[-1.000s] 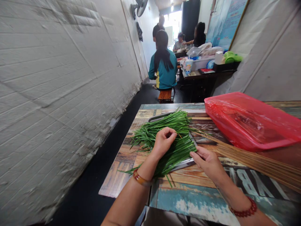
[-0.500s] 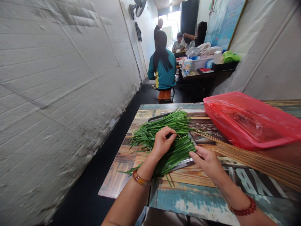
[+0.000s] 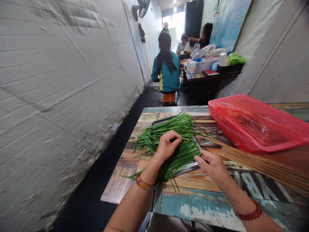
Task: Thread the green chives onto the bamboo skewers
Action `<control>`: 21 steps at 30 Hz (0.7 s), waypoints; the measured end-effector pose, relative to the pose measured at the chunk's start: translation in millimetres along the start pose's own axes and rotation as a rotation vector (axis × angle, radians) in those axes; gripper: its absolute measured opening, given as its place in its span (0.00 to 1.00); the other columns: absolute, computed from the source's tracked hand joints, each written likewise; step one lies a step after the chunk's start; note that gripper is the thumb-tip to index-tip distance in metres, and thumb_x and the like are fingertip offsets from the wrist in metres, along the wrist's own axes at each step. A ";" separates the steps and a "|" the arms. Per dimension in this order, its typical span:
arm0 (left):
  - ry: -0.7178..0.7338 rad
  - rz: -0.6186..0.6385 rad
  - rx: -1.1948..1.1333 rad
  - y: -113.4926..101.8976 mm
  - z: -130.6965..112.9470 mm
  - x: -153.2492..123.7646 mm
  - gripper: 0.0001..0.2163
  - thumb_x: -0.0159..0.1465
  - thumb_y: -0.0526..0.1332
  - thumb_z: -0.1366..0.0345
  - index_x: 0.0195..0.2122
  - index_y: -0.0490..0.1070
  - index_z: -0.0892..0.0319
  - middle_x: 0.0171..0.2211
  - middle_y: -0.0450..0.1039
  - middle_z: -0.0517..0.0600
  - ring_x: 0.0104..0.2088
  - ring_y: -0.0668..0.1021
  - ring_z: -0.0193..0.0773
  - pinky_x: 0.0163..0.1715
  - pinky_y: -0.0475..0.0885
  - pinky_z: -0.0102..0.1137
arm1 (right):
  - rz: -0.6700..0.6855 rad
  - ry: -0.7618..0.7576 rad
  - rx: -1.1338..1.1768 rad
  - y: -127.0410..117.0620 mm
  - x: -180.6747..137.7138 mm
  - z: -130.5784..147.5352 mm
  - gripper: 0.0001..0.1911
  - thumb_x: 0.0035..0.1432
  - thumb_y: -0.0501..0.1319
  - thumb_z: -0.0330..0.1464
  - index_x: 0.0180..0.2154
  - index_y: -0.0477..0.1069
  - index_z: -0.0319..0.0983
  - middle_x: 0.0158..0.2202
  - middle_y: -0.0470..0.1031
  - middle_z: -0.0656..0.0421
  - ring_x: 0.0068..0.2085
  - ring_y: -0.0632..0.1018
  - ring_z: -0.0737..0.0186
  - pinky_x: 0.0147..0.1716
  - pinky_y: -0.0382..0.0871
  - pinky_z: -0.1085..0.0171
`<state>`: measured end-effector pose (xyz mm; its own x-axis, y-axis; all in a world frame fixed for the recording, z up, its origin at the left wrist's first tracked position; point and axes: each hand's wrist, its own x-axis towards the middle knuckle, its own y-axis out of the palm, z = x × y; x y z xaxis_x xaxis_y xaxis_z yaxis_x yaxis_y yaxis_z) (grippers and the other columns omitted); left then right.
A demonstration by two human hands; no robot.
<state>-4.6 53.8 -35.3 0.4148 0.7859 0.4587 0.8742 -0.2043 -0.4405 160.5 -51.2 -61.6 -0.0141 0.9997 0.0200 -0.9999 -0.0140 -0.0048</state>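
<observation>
Long green garlic chives (image 3: 169, 127) lie in two bunches across a metal tray (image 3: 190, 167), their leafy ends spilling over its left side. My left hand (image 3: 168, 145) is closed in a pinch above the nearer bunch. At its fingertips shows a thin orange-brown strip (image 3: 183, 140), too small to identify surely. At the tray's right edge, my right hand (image 3: 212, 164) has thumb and fingers closed on the cut ends of the nearer chives. Thin bamboo skewers (image 3: 256, 161) lie right of the tray, some with tips reaching toward the chives.
A red plastic bag (image 3: 256, 125) rests on the wood-patterned table (image 3: 125, 180), behind the skewers. A white brick-patterned wall (image 3: 60, 96) runs along the left. Ahead, a person in a teal jacket (image 3: 166, 71) sits on a stool, beside another table (image 3: 200, 76) loaded with goods.
My hands and the chives stay almost in place; the left hand shifts very slightly right. In the background, a standing person has moved behind the one in teal.
</observation>
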 end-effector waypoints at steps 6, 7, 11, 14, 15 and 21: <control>-0.077 0.133 -0.148 -2.7 -6.6 -0.3 0.03 0.55 0.62 0.70 0.25 0.72 0.62 0.26 0.72 0.48 0.30 0.73 0.33 0.34 0.66 0.27 | -0.001 0.010 0.027 0.2 1.1 -2.1 0.14 0.56 0.58 0.39 0.36 0.72 0.35 0.19 0.58 0.67 0.20 0.55 0.73 0.18 0.50 0.70; -0.127 0.141 -0.186 -3.4 -7.5 -0.3 0.03 0.55 0.62 0.69 0.25 0.72 0.62 0.26 0.72 0.48 0.29 0.73 0.33 0.33 0.66 0.27 | -0.001 0.012 0.028 0.2 1.1 -2.4 0.14 0.56 0.58 0.39 0.36 0.72 0.35 0.19 0.58 0.67 0.20 0.55 0.73 0.18 0.50 0.70; -0.360 0.081 -0.363 -4.6 -9.4 -0.2 0.07 0.56 0.61 0.63 0.28 0.70 0.63 0.25 0.71 0.47 0.26 0.71 0.31 0.29 0.64 0.25 | -0.008 0.010 0.034 0.7 0.4 -2.4 0.13 0.56 0.59 0.39 0.35 0.71 0.35 0.19 0.57 0.67 0.20 0.55 0.73 0.19 0.50 0.70; -0.405 0.058 -0.389 -2.5 -10.8 -0.4 0.08 0.57 0.60 0.62 0.28 0.68 0.63 0.24 0.70 0.46 0.25 0.69 0.29 0.27 0.63 0.24 | -0.016 0.000 0.033 1.2 0.2 -2.6 0.13 0.55 0.59 0.39 0.34 0.71 0.35 0.19 0.56 0.68 0.20 0.55 0.73 0.18 0.49 0.70; -0.400 0.064 -0.373 -1.4 -11.3 -0.7 0.08 0.57 0.60 0.62 0.27 0.67 0.63 0.24 0.69 0.45 0.25 0.68 0.29 0.27 0.62 0.24 | -0.018 0.002 0.030 1.3 0.4 -2.9 0.13 0.55 0.59 0.40 0.34 0.70 0.35 0.19 0.56 0.68 0.20 0.55 0.73 0.18 0.49 0.70; -0.329 0.142 -0.305 4.0 -9.6 -3.2 0.09 0.56 0.60 0.63 0.23 0.67 0.63 0.22 0.64 0.44 0.24 0.65 0.28 0.26 0.59 0.24 | -0.013 0.020 0.031 1.1 1.3 -6.0 0.13 0.56 0.59 0.40 0.34 0.70 0.35 0.20 0.58 0.67 0.21 0.56 0.73 0.19 0.50 0.70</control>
<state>0.0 44.8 -31.1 0.4765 0.8711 0.1193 0.8694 -0.4466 -0.2113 159.4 -49.8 -67.6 -0.0010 1.0000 -0.0004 -0.9996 -0.0010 0.0267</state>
